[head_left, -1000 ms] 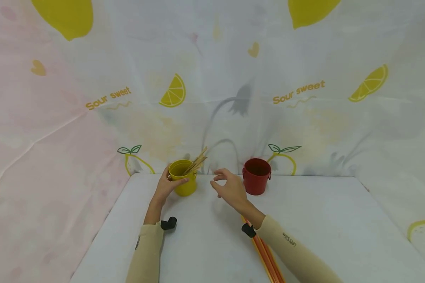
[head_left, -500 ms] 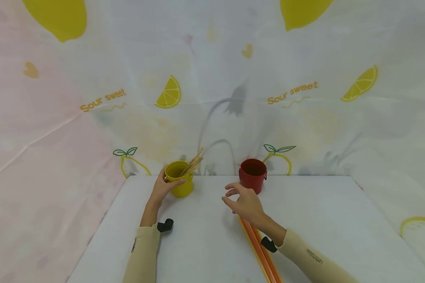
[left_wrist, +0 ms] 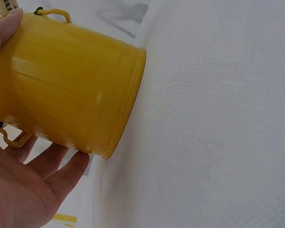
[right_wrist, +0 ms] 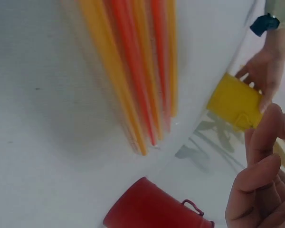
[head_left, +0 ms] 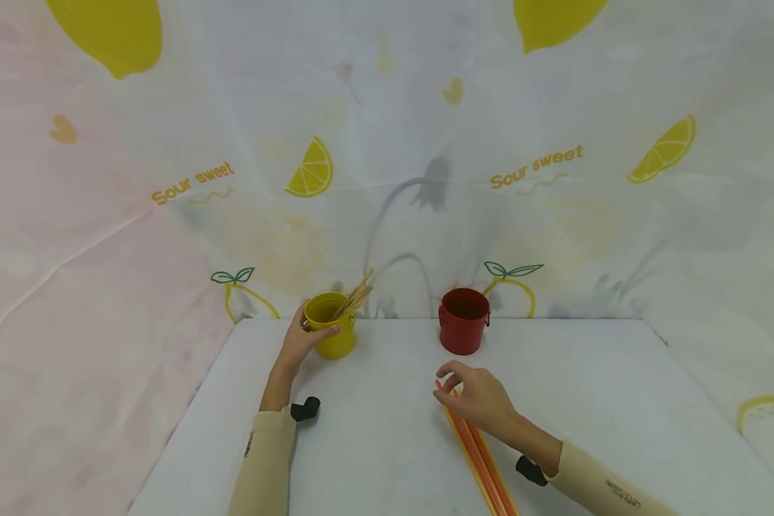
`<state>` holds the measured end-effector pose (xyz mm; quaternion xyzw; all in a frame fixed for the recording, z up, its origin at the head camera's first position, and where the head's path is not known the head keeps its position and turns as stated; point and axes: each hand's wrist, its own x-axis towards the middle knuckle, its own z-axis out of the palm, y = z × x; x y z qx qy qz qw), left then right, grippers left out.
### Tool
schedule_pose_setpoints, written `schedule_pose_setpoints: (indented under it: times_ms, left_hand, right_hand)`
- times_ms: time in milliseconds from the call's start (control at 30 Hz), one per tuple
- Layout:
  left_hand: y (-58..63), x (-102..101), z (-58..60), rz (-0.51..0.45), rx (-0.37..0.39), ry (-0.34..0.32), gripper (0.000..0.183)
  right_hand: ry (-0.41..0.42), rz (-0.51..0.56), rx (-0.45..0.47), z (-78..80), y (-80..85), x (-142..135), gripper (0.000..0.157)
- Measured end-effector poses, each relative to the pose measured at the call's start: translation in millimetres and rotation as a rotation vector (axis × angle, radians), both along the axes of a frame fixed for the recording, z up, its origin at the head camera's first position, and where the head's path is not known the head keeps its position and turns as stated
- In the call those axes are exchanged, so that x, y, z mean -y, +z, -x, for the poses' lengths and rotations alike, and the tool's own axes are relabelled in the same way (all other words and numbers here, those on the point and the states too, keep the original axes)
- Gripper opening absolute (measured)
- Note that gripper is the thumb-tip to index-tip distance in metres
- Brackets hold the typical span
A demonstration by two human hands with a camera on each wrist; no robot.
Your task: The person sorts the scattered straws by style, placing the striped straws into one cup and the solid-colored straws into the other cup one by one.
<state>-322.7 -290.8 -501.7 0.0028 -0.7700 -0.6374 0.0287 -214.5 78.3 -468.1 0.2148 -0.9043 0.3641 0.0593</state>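
My left hand (head_left: 297,346) holds a small yellow metal bucket (head_left: 337,345), thumb at the near side and fingers around the far side. The bucket stands upright on the white table. Several thin light-wood sticks (head_left: 360,294) lean out over its right rim; dark print shows on one stick (left_wrist: 8,5) in the left wrist view. Over the far end of a bundle of long, thin red, orange and yellow straw-like sticks (head_left: 480,451) hovers my right hand (head_left: 484,401). Its fingers are loosely bent, with a gap between thumb and forefinger and nothing held.
A red metal bucket (head_left: 462,333) with side handles stands at the back, right of the yellow one, beyond the stick bundle. The white tabletop (head_left: 374,430) ends at a lemon-printed cloth backdrop (head_left: 387,143).
My right hand has moved from beside the yellow bucket, rightward and toward me, past the red bucket to above the straw-like sticks. My left hand has kept its hold on the yellow bucket.
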Motion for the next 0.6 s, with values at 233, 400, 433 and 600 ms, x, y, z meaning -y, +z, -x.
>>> schedule_pose_setpoints:
  times_ms: [233,400,433,600]
  left_hand:
    - [4.0,-1,0.6,-0.001,0.009,-0.002,0.099]
    - [17.0,-5,-6.8,-0.021,0.038,-0.025,0.098]
    - [20.3,-6,-9.1,-0.02,0.042,-0.026,0.098]
    - [31.1,-10,-18.7,0.009,0.044,-0.017,0.097]
  right_hand:
    - [0.022,-0.062,0.018,-6.3,-10.7,-18,0.017]
    - [0.03,-0.109,0.086,-9.8,-15.0,-27,0.018]
    - [0.032,-0.114,0.112,-10.6,-15.7,-29,0.019]
    - [0.006,-0.153,0.236,-13.8,-20.7,-35,0.021]
